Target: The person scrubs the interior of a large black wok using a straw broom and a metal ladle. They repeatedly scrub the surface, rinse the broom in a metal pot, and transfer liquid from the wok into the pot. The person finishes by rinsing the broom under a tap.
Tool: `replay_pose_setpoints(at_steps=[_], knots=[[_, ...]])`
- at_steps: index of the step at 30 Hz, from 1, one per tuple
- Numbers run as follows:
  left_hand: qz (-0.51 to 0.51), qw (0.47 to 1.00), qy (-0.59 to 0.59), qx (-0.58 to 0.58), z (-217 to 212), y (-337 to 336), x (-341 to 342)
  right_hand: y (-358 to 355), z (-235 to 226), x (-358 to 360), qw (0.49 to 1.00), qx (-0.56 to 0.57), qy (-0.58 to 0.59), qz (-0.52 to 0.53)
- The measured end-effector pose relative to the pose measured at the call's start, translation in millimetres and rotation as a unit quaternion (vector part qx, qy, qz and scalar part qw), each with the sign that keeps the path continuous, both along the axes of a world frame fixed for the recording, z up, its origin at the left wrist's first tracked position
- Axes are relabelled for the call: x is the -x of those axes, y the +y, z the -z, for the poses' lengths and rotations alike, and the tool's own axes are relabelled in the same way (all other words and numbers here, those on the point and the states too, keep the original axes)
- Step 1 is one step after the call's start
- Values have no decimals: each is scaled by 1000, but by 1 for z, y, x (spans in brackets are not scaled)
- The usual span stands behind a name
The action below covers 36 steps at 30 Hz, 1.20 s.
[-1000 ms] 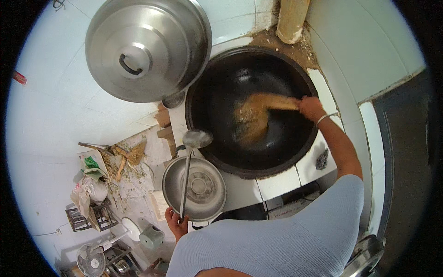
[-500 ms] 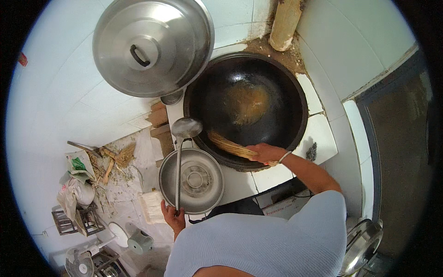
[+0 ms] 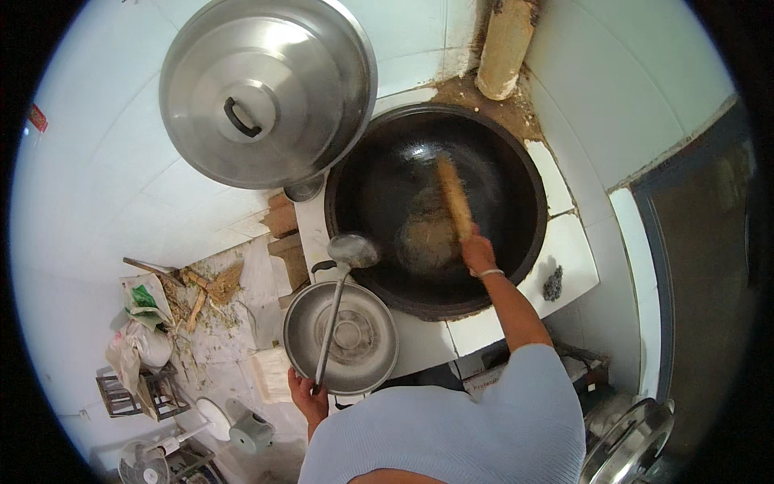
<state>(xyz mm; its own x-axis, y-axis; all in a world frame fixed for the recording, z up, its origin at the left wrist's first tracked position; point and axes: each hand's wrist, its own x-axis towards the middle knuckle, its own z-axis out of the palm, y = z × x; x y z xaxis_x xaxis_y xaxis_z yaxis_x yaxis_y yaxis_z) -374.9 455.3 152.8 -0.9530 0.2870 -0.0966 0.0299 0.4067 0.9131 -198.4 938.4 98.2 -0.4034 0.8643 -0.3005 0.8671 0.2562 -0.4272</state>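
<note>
My right hand [image 3: 479, 253] is closed round a straw brush [image 3: 455, 198], its bristles reaching into the middle of a large black wok [image 3: 516, 202]. Brownish liquid [image 3: 427, 238] lies in the wok's bottom. At the lower left, my left hand [image 3: 306, 397] grips the handle end of a metal ladle [image 3: 329, 331]. The ladle slants across a round grey metal pan [image 3: 300, 323], and its bowl rests by the wok's left rim. The pan stands on the white tiled stove top [image 3: 419, 340], left of my body.
A big steel lid [image 3: 306, 105] leans at the wall behind the wok's left side. A dark scouring pad [image 3: 553, 284] sits on the right tiles. A thick pipe [image 3: 506, 56] rises at the back. On the left floor are a broom [image 3: 222, 284], a stool and a fan [image 3: 145, 464].
My right hand has swept the brush from the wok's near left side into its middle, and the brush now points away from me. The left hand keeps its hold on the ladle.
</note>
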Motion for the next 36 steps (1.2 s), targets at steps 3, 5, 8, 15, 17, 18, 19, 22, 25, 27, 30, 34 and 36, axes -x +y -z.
replay_pose_setpoints(at_steps=[3,5,8,15,17,18,19,22,25,27,30,34,36], knots=[[107,974,142,143,4,-3,4,31,32,-18,986,95,-31,130],[112,971,140,159,-8,6,1,49,59,1,975,144,-52,161],[79,983,96,137,-5,5,-1,51,96,56,990,118,-47,62],[52,992,86,74,-23,33,2,45,151,113,937,231,211,-157],[-5,999,36,16,-15,24,-4,17,71,111,926,105,-12,-362],[-1,999,39,13,-12,21,-3,14,48,95,909,118,-20,-399],[51,991,99,71,-10,19,-1,19,26,76,894,140,-13,-425],[96,974,142,147,-6,11,0,38,-16,26,841,205,-113,-488],[77,979,108,155,-6,14,-1,43,-6,11,867,187,-92,-452],[82,980,118,141,-5,14,0,34,14,15,901,134,-38,-411],[115,972,178,98,-3,15,3,2,72,63,891,63,-34,-448],[102,972,180,113,-11,21,2,-60,66,100,891,98,8,-443],[109,969,186,119,-22,34,1,-48,53,87,862,79,40,-499]])
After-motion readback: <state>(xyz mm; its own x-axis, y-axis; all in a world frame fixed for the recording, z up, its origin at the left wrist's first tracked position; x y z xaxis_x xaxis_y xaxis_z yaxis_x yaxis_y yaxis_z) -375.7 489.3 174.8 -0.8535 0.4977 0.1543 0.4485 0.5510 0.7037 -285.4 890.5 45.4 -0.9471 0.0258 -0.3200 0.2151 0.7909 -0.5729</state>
